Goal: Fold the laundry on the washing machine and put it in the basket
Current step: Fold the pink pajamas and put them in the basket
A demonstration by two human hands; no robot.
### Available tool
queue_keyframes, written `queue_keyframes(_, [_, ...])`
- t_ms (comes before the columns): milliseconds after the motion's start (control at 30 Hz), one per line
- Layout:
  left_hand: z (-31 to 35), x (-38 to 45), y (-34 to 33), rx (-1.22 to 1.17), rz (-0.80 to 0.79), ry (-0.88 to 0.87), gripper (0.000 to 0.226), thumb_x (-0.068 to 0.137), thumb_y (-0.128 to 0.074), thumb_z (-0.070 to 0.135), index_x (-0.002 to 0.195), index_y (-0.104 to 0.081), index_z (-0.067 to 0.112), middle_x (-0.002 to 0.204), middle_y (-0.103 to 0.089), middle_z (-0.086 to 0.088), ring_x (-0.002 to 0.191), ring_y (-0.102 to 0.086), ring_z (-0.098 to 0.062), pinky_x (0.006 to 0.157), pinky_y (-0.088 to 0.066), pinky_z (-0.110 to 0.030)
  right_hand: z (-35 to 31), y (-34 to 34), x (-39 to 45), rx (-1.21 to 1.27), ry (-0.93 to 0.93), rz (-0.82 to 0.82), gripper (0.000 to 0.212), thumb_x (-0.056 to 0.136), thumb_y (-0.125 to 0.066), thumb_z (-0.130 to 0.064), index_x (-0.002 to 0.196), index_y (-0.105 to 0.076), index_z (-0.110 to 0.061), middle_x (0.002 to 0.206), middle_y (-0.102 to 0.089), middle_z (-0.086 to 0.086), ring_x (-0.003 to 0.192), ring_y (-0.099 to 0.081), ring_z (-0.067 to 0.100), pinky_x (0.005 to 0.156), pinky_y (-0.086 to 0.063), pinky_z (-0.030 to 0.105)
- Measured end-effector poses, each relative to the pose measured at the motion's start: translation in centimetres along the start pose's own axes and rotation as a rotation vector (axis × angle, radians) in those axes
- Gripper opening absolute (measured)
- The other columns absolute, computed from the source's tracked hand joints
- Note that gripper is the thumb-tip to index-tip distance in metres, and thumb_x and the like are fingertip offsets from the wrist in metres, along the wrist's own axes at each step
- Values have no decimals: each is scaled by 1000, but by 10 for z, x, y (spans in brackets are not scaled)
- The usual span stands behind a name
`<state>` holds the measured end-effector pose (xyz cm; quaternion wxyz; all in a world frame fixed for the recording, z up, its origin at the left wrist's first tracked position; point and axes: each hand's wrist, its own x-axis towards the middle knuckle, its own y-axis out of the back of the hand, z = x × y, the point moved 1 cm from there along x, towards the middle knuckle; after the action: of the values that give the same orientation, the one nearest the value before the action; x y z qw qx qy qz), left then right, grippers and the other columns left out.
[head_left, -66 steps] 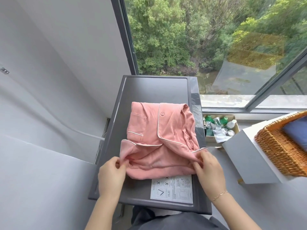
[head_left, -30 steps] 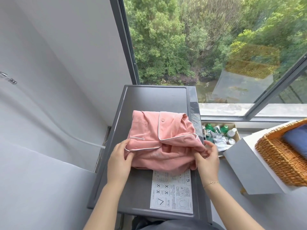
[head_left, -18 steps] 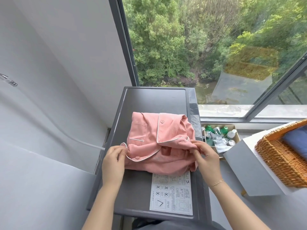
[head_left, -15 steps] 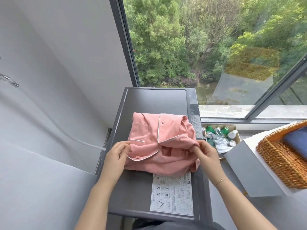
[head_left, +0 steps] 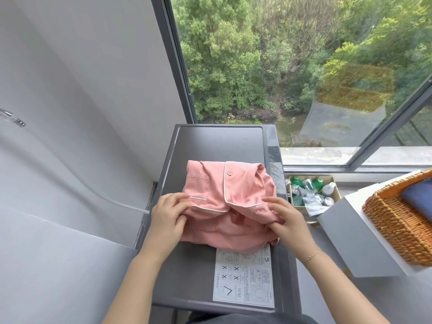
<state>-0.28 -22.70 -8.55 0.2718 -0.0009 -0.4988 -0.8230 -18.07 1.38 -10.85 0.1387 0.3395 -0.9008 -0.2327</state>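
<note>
Left hand grips the left edge of the pink pajama shirt, thumb under the white-piped fold, fingers curled on top. Right hand pinches the shirt's right side, fingers bent into the fabric. Shirt lies partly folded on the grey washing machine top, just above the instruction sticker. Wicker basket sits to the right on a white box, a dark blue item inside. Cardboard box of bottles sits by the window sill.
</note>
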Motion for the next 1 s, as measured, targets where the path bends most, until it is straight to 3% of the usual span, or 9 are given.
queue_keyframes(133, [18, 12, 16, -444, -201, 137, 46, 85, -47, 7, 100, -63, 47, 104, -61, 25, 103, -54, 2, 90, -40, -13, -8, 0, 5, 35, -89, -217, 40, 81, -59, 4, 98, -70, -30, 84, -65, -35, 84, -61, -5, 73, -44, 11])
queue_keyframes(233, [17, 26, 13, -760, -228, 352, 31, 98, -49, 7, 112, -64, 30, 102, -70, 6, 99, -62, -10, 91, -46, -26, -3, 8, 13, 404, -257, -112, 28, 89, -55, 3, 93, -72, -19, 84, -72, -10, 77, -61, 2, 67, -46, 15])
queue_keyframes(333, [12, 37, 2, -1060, -220, 563, 25, 99, -47, 18, 115, -64, 10, 112, -68, -14, 106, -62, -24, 92, -50, -31, 3, 7, 24, 870, -434, -100, 30, 88, -58, -16, 115, -63, -4, 105, -69, 17, 80, -69, 13, 62, -55, 20])
queue_keyframes(500, [16, 61, -10, -1636, -109, 769, 31, 86, -57, 23, 107, -68, 3, 104, -69, -16, 94, -69, -18, 90, -54, -31, -8, -6, 47, 1408, -627, -6, 29, 82, -54, -23, 98, -72, -7, 93, -72, 11, 82, -71, 14, 77, -58, 26])
queue_keyframes(600, [14, 61, -17, -1359, -117, 722, 30, 93, -57, 23, 118, -61, 7, 115, -65, -13, 101, -65, -17, 93, -53, -30, -9, -13, 58, 1431, -610, 119, 23, 93, -49, -19, 108, -62, -7, 95, -71, 12, 81, -70, 11, 76, -57, 23])
queue_keyframes(700, [0, 41, -19, -454, -135, 672, 50, 70, -72, 48, 110, -58, 23, 115, -61, -3, 111, -58, -19, 94, -49, -37, 1, -13, 49, 739, -552, 148, 18, 93, -56, -8, 111, -58, -9, 104, -64, 13, 88, -64, 14, 72, -53, 17])
queue_keyframes(767, [-4, 19, -17, -144, -10, 665, 62, 62, -77, 51, 112, -56, 20, 111, -55, -5, 106, -54, -24, 93, -45, -42, 10, -8, 32, 391, -549, 183, 30, 87, -68, -17, 113, -54, -13, 104, -60, 3, 95, -60, 15, 74, -48, 20])
queue_keyframes(833, [2, -2, -14, -100, 47, 705, 58, 68, -81, 45, 109, -50, 18, 103, -50, -3, 96, -50, -21, 84, -42, -36, 9, -2, 12, 244, -591, 246, 36, 81, -74, -29, 109, -54, -16, 97, -59, -1, 87, -59, 12, 69, -45, 24])
queue_keyframes(1000, [7, -23, -20, -201, -327, 903, 41, 78, -65, 55, 84, -61, 15, 80, -67, 1, 85, -66, -24, 77, -51, -36, 4, -19, -13, 377, -745, 72, 31, 86, -69, -24, 88, -61, 6, 62, -56, 8, 41, -53, 7, 39, -43, 22])
